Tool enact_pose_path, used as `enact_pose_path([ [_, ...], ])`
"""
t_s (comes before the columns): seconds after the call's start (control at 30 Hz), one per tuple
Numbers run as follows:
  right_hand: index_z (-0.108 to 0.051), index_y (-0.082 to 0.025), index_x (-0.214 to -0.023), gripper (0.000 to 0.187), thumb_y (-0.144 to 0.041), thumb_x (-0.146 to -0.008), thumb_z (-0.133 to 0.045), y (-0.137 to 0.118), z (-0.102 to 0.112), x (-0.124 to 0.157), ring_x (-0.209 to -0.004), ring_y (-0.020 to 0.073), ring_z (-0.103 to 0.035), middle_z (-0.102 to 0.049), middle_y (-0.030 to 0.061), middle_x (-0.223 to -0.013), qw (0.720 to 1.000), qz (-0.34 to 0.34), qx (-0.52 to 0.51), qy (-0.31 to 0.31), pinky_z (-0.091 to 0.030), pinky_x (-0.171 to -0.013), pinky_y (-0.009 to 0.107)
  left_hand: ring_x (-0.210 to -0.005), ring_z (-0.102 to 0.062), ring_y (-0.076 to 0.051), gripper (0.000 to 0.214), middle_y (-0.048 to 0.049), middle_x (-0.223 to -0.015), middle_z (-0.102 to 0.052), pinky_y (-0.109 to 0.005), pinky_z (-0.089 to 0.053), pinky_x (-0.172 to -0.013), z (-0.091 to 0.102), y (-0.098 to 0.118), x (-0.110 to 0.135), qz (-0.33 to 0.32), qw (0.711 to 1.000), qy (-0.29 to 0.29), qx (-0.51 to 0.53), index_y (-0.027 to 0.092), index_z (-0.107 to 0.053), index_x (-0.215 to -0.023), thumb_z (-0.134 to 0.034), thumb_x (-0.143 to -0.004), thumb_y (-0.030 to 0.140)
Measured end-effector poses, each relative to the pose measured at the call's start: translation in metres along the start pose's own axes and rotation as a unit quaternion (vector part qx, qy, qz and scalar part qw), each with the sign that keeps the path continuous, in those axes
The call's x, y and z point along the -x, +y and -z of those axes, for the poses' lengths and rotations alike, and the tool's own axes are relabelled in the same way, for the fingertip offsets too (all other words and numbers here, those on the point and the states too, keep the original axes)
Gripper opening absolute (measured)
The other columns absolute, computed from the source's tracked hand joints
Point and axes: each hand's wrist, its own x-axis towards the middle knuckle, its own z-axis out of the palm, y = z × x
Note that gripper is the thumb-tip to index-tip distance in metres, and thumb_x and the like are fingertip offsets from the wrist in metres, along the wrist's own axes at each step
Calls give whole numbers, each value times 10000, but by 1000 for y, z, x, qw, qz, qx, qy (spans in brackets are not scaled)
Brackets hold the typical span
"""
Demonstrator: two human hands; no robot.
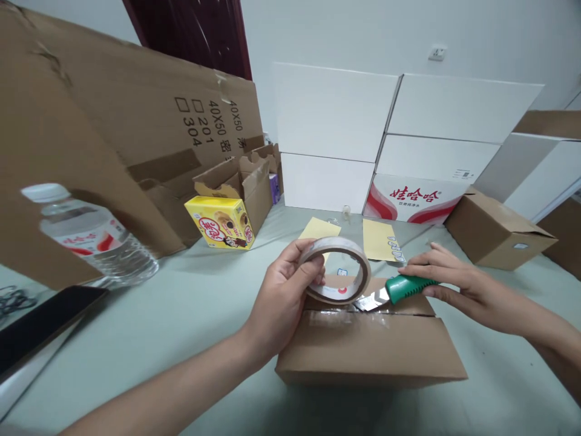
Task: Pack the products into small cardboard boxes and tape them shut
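My left hand grips a roll of clear tape, holding it upright just above a small brown cardboard box. A strip of tape runs from the roll down onto the box's closed top seam. My right hand is closed on a green-handled utility knife. Its metal blade points left and meets the tape right under the roll. The box sits on the pale table straight in front of me.
A water bottle and a dark phone lie at the left. A yellow snack box and open cartons stand behind, against a big cardboard sheet. White boxes line the wall; another brown carton sits right. Two yellow envelopes lie beyond.
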Motion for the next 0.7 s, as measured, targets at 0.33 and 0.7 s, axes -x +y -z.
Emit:
enact_pose_path([
  [0.33, -606, -354, -1310, 363, -427, -995, -442, -1, -14, -14, -1115, 262, -585, -635, 70, -1198, 998, -45, -29, 34, -496, -947, 434, -504, -363, -61, 158, 75, -586, -392, -176, -444, -524, -5, 20, -6, -14, 992, 34, 122, 181, -587, -877, -691, -812, 281],
  [0.7, -634, -221, -1123, 397, -502, -904, -458, 106, -91, 59, -1012, 318, -667, -707, 122, -1076, 959, -249, 53, 128, -548, -861, 482, -320, -294, -91, 203, 69, -393, -409, -164, -189, -291, 166, 5, -23, 103, 930, 169, -310, 218, -474, -666, -571, -488, 211],
])
